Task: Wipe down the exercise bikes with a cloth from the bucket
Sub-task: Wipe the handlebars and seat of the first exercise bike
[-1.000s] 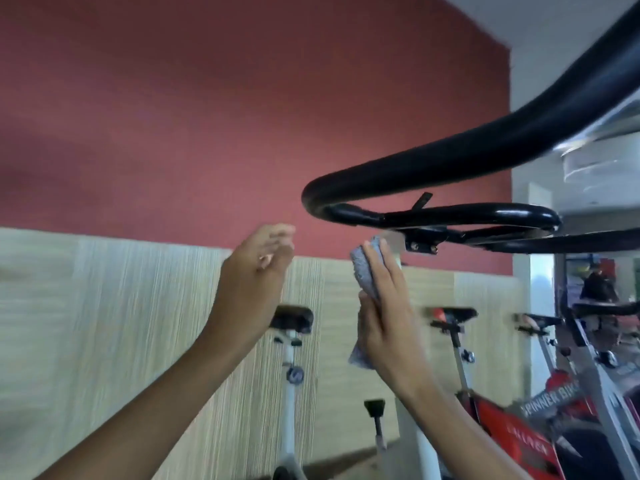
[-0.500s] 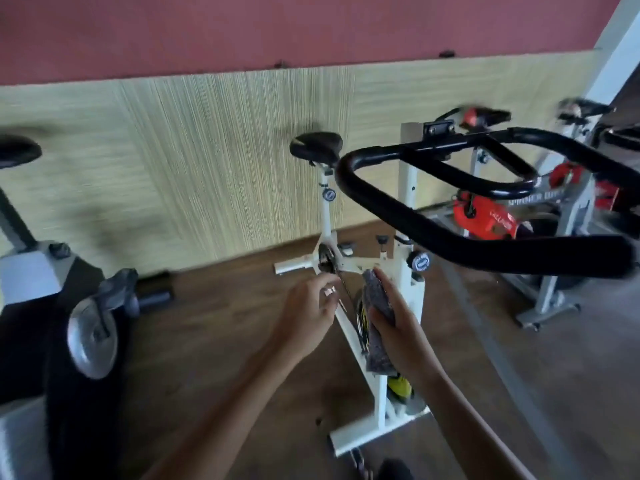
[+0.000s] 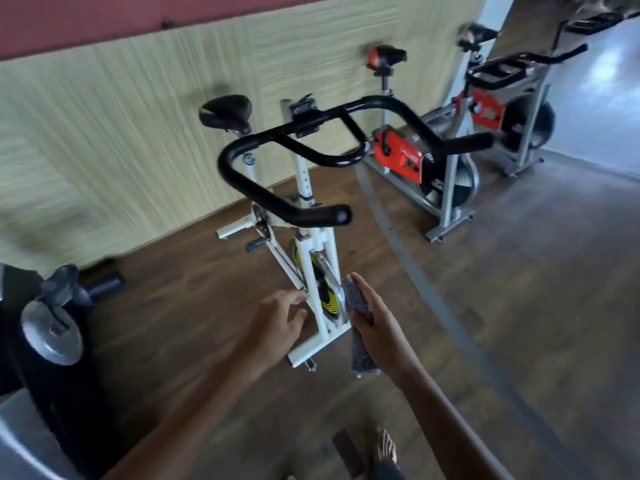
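Note:
A white exercise bike (image 3: pixel 304 188) with black handlebars (image 3: pixel 277 202) and a black saddle (image 3: pixel 227 114) stands in front of me on the wooden floor. My right hand (image 3: pixel 377 327) is shut on a folded grey cloth (image 3: pixel 360 308), held just right of the bike's yellow-and-black flywheel (image 3: pixel 323 289). My left hand (image 3: pixel 277 323) hangs open beside the lower front of the frame, fingers apart, holding nothing. No bucket is in view.
A red and grey spin bike (image 3: pixel 433 161) stands to the right, with another (image 3: pixel 512 109) behind it. A black machine with a round knob (image 3: pixel 52 327) fills the left edge. A panelled wall (image 3: pixel 121 116) runs behind. My bare foot (image 3: pixel 384 448) is at the bottom.
My view has dropped from under the handlebars to looking down over the whole white bike. Both hands have come down from near the handlebar clamp to the flywheel level, the cloth still in my right hand.

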